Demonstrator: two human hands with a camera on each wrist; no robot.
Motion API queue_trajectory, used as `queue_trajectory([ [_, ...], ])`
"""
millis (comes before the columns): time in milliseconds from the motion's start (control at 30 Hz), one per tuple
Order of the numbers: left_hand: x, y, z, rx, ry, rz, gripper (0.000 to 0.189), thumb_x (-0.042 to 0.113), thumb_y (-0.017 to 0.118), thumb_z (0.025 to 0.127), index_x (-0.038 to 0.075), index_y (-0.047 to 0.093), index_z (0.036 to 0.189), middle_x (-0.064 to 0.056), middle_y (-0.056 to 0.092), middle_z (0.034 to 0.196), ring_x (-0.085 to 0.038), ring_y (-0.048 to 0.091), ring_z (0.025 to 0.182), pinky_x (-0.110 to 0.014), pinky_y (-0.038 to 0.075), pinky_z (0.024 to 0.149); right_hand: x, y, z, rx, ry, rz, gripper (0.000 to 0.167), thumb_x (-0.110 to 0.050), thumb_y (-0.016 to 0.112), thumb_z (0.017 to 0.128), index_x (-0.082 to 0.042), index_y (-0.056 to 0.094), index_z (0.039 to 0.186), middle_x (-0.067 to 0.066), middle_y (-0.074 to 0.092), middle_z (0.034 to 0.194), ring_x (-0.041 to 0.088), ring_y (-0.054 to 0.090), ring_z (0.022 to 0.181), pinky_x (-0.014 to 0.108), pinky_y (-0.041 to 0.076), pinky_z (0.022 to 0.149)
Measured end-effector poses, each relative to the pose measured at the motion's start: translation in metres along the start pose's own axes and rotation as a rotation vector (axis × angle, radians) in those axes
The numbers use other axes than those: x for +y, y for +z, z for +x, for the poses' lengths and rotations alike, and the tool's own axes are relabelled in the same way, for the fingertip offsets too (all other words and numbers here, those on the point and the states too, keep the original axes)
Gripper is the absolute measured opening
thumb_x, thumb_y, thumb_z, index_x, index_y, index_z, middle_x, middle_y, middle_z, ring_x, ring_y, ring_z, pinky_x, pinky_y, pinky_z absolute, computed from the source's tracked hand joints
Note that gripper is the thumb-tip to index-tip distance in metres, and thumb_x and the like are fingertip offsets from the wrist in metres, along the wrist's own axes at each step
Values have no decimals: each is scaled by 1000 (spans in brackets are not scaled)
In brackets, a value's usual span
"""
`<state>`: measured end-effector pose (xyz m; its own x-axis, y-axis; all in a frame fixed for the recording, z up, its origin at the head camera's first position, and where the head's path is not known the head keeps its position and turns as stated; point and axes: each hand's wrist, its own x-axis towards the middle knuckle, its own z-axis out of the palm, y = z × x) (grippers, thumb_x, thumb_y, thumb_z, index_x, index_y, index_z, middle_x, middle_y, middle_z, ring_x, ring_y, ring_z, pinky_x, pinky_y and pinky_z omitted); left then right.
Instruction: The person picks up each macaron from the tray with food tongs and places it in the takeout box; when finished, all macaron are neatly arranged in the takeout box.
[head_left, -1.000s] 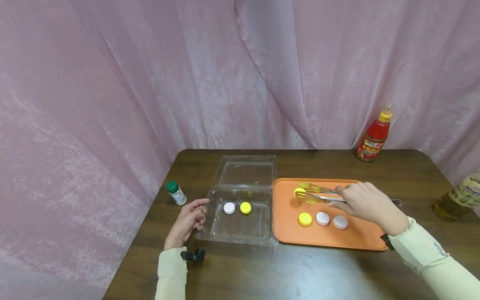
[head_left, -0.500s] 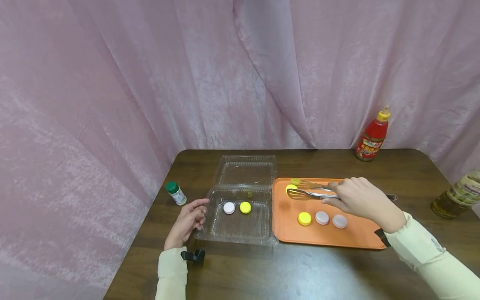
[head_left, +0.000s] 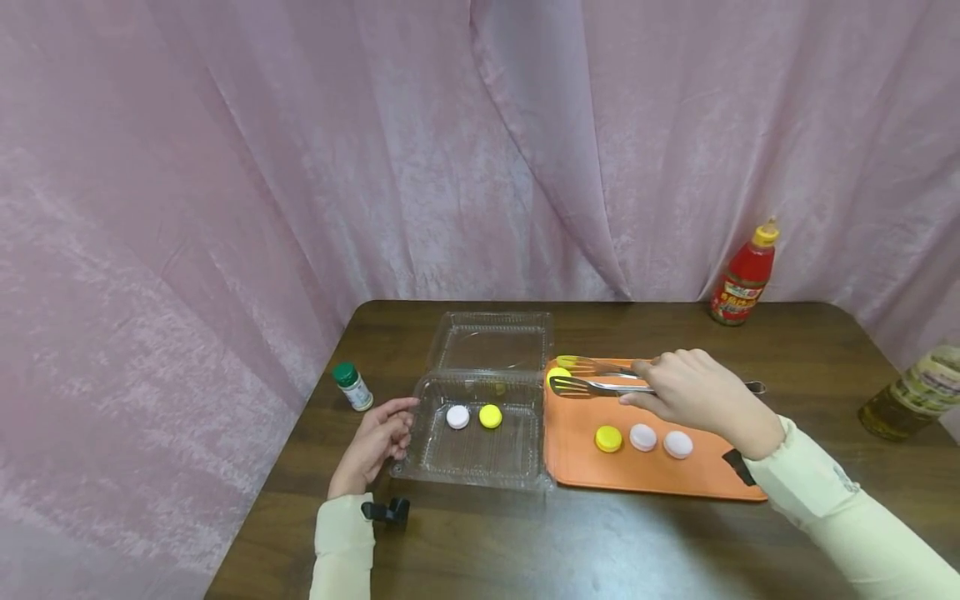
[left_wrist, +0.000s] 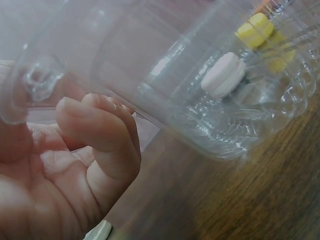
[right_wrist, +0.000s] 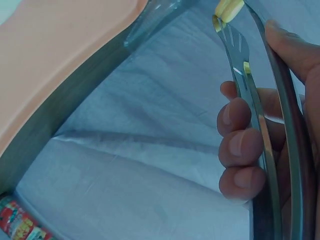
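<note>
My right hand [head_left: 693, 396] holds metal slotted tongs [head_left: 600, 387] above the far left corner of the orange tray [head_left: 712, 475]. Between the tong tips is a yellow macaron [right_wrist: 230, 10]; in the head view it is partly covered by the tongs. On the tray lie a yellow macaron [head_left: 608, 439] and two pale macarons [head_left: 642, 437]. My left hand [head_left: 375, 437] grips the left rim of an open clear plastic container [head_left: 480, 477], its other fingers curled below. A white macaron [left_wrist: 223, 75] and a yellow macaron [left_wrist: 255, 30] sit inside that container.
The container's lid [head_left: 492, 346] lies folded back behind it. A green-capped jar [head_left: 352, 386] stands left of the container. A red sauce bottle [head_left: 744, 279] is at the back right, and an oil bottle [head_left: 907, 400] at the right edge. Pink curtains hang behind the brown table [head_left: 480, 550].
My right hand has carried the tongs and the yellow macaron leftward across the tray, toward the container. My left hand has stayed at the container's rim.
</note>
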<state>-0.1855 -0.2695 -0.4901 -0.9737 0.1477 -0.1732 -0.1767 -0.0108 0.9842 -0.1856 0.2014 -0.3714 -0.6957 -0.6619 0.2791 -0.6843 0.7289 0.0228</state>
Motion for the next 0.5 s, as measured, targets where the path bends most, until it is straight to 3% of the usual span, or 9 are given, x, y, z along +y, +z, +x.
queue_trajectory([
  [233, 1, -1, -1, -23, 9, 4, 50, -8, 43, 91, -12, 43, 140, -6, 48, 88, -11, 43, 59, -20, 37, 47, -7, 5, 12, 26, -51, 7, 41, -39, 76, 88, -16, 47, 71, -11, 29, 54, 6, 28, 45, 25, 20, 41],
  [500, 0, 0, 0, -19, 18, 15, 50, -9, 42, 90, -12, 44, 140, -5, 49, 87, -10, 43, 59, -19, 36, 47, -15, 9, 26, 2, -77, 10, 38, -41, 75, 89, -15, 53, 72, -10, 32, 54, 6, 31, 46, 25, 22, 41],
])
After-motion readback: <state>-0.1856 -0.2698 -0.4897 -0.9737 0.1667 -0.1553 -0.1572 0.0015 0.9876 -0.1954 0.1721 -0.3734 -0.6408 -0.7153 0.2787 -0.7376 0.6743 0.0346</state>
